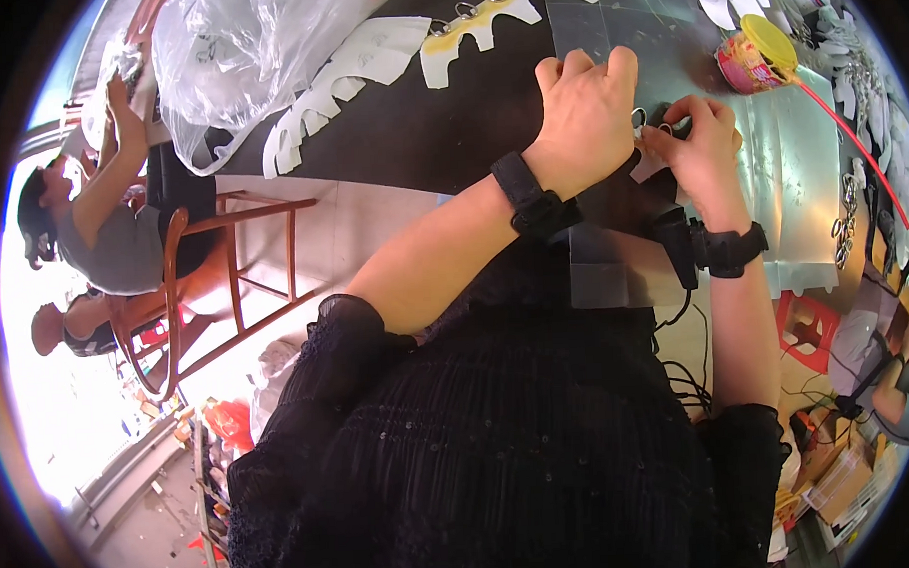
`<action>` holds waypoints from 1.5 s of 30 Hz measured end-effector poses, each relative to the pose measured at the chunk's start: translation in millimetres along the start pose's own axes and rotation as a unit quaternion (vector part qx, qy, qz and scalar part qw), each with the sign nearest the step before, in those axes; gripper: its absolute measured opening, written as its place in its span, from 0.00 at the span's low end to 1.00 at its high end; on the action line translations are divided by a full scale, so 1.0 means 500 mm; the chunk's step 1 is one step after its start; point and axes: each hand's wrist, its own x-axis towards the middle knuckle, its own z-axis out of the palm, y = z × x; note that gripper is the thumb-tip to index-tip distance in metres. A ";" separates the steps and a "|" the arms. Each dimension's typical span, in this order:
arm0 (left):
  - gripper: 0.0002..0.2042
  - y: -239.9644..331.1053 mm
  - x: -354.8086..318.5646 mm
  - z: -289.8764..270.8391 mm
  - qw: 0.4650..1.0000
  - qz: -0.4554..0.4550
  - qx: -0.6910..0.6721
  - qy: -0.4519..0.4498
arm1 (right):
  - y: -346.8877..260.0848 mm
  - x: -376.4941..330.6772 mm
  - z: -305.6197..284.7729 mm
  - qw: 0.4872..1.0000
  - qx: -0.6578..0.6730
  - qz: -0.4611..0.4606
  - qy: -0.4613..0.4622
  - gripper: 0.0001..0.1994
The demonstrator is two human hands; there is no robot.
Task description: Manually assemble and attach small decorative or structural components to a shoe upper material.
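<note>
Over the worktable, my left hand (587,119) is closed, knuckles up, and its fingertips are hidden behind the hand. Right beside it is a small metal ring (640,116). My right hand (707,147) pinches a small pale piece (647,161) between thumb and fingers, close to that ring. Whether the ring is joined to the piece is too small to tell. White scalloped pieces (359,59) lie on the dark table beyond my left hand. A yellow-edged one (471,43) among them carries several metal rings.
A clear plastic sheet (806,162) covers the table's right part. On it stands a tub with a yellow lid (768,39) and a red stick (860,148). Metal rings (846,215) lie at far right. A plastic bag (236,61), a wooden chair (235,242) and two people are at left.
</note>
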 end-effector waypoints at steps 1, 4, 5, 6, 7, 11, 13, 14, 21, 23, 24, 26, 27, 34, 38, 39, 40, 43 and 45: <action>0.11 -0.002 0.001 0.000 1.000 -0.007 0.003 -0.001 | 0.000 0.001 0.000 1.000 0.015 0.011 0.011 0.10; 0.09 -0.007 0.004 -0.001 1.000 -0.014 -0.011 0.007 | -0.011 0.002 -0.011 0.999 0.002 0.027 -0.030 0.12; 0.09 -0.007 0.006 -0.004 1.000 -0.010 -0.013 0.005 | -0.012 0.002 -0.013 0.999 0.002 0.030 -0.027 0.12; 0.08 -0.007 0.007 -0.009 0.999 -0.027 -0.023 -0.030 | -0.013 0.003 -0.014 0.999 -0.005 0.032 -0.034 0.12; 0.08 -0.007 0.008 -0.013 0.996 -0.045 -0.033 -0.063 | -0.015 0.003 -0.015 0.999 -0.012 0.032 -0.042 0.11; 0.08 -0.024 0.013 -0.011 0.998 -0.044 -0.016 -0.051 | -0.011 0.006 -0.014 0.998 -0.012 0.027 -0.050 0.11; 0.08 -0.026 0.019 -0.019 0.989 -0.057 -0.016 -0.134 | -0.008 0.004 -0.014 0.999 0.003 0.020 -0.048 0.10; 0.08 -0.026 0.021 -0.020 0.989 -0.056 -0.015 -0.132 | -0.008 0.004 -0.014 0.999 0.003 0.019 -0.047 0.10; 0.10 -0.025 0.027 -0.028 0.984 -0.022 -0.014 -0.177 | -0.008 0.002 -0.014 0.999 0.007 0.015 -0.043 0.10; 0.11 -0.028 0.024 -0.026 0.985 -0.002 -0.027 -0.171 | -0.008 0.004 -0.015 0.999 0.007 0.017 -0.045 0.10; 0.12 -0.032 0.020 -0.024 0.986 0.025 -0.046 -0.156 | -0.006 0.004 -0.013 0.999 0.004 0.013 -0.041 0.10; 0.13 -0.035 0.019 -0.022 0.986 0.052 -0.067 -0.143 | -0.004 0.005 -0.011 0.999 0.000 0.010 -0.038 0.11; 0.13 -0.037 0.020 -0.022 0.985 0.057 -0.073 -0.144 | -0.004 0.005 -0.011 0.999 0.001 0.007 -0.035 0.11; 0.12 -0.047 0.012 -0.017 0.984 0.104 -0.066 -0.130 | -0.001 0.006 -0.011 0.999 -0.007 -0.003 -0.034 0.11; 0.10 -0.044 0.009 -0.019 0.985 0.116 -0.059 -0.118 | -0.006 0.002 -0.015 0.999 0.002 0.003 -0.043 0.09; 0.09 -0.042 0.008 -0.018 0.984 0.120 -0.055 -0.118 | 0.000 0.004 -0.014 0.999 0.019 0.006 -0.041 0.07; 0.08 -0.042 0.009 -0.018 0.984 0.123 -0.051 -0.118 | 0.005 0.006 -0.015 0.999 0.036 0.008 -0.039 0.05; 0.07 -0.044 0.007 -0.016 0.985 0.114 -0.046 -0.119 | 0.021 0.009 -0.034 0.972 0.228 -0.005 -0.060 0.05; 0.07 -0.046 0.006 -0.018 0.986 0.113 -0.052 -0.115 | 0.029 -0.002 -0.023 0.976 0.205 -0.078 -0.005 0.06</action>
